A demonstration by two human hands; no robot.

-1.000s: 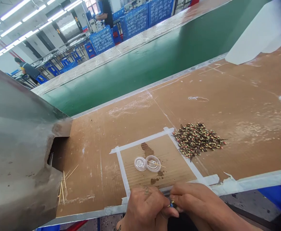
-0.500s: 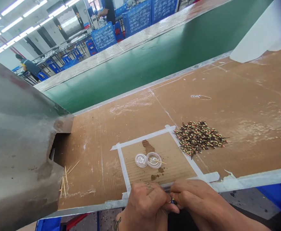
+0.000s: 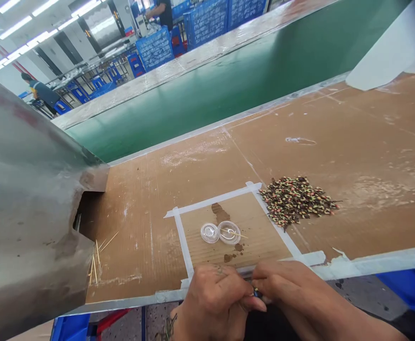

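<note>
item: small dark part (image 3: 255, 293), pinched between left hand (image 3: 216, 300) and right hand (image 3: 292, 291) at the bench edge (image 3: 370, 265), six o'clock of the taped square (image 3: 182, 237). step judged: fitting or fingering one piece. stock pile (image 3: 297, 199) at two o'clock; two clear caps (image 3: 221, 232) at twelve. next move calls for a steady fingertip grip.

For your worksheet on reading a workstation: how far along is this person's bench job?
Done: no separate finished batch shows on the brown cardboard-covered bench. In hand: the left hand and right hand pinch one small dark piece at the near edge. Left: the heap of small multicoloured parts lies untouched beside the two clear round plastic lids.
</note>
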